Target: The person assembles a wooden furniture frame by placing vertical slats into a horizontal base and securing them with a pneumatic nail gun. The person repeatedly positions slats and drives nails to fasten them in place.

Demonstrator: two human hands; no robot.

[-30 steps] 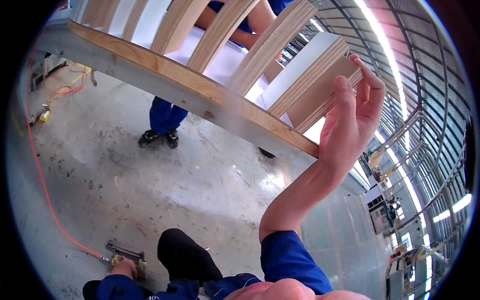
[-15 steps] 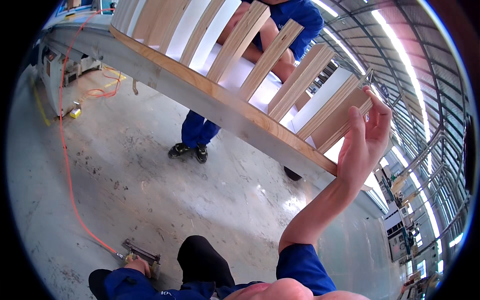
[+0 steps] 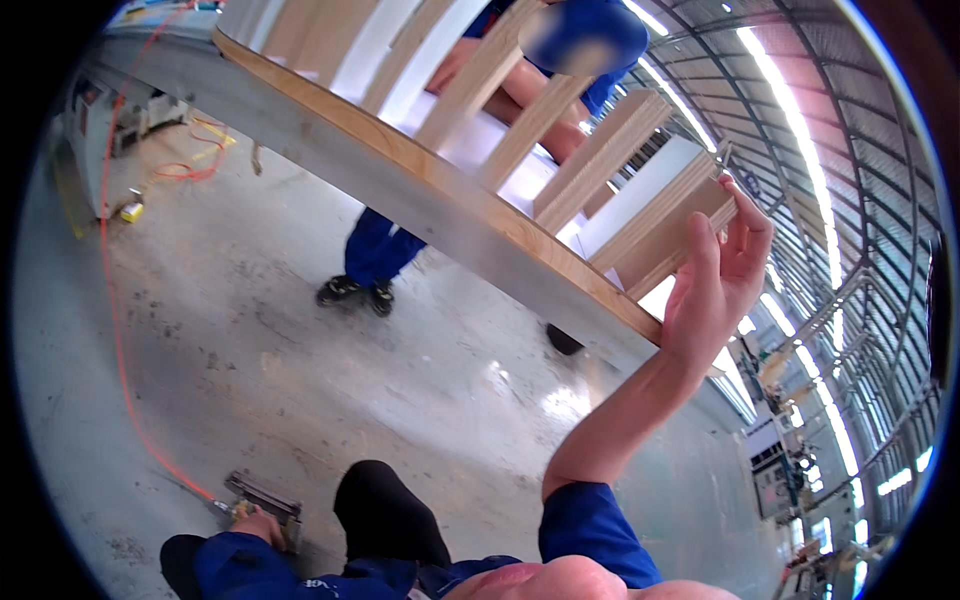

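In my left hand (image 3: 260,526), low at the left, is an air nail gun (image 3: 268,497), held by its handle with an orange hose (image 3: 125,365) running from it. My right hand (image 3: 718,270) is raised to the last upright plywood panel (image 3: 680,232) at the right end of a row. Its fingers curl over the panel's outer edge, with the thumb on the near side. Several plywood uprights (image 3: 602,160) stand side by side on a wood-edged base (image 3: 450,175), white surfaces showing between some of them.
The base lies on a long grey bench (image 3: 330,150). Across it a co-worker in blue (image 3: 590,40) leans in, forearms behind the uprights; their legs (image 3: 378,250) show below the bench. The hose crosses the floor at the left. A small yellow object (image 3: 132,212) lies near a machine.
The whole view has shifted slightly, so the bench and my arms sit a little farther left. The co-worker's head has come lower behind the uprights. Both my hands keep their holds.
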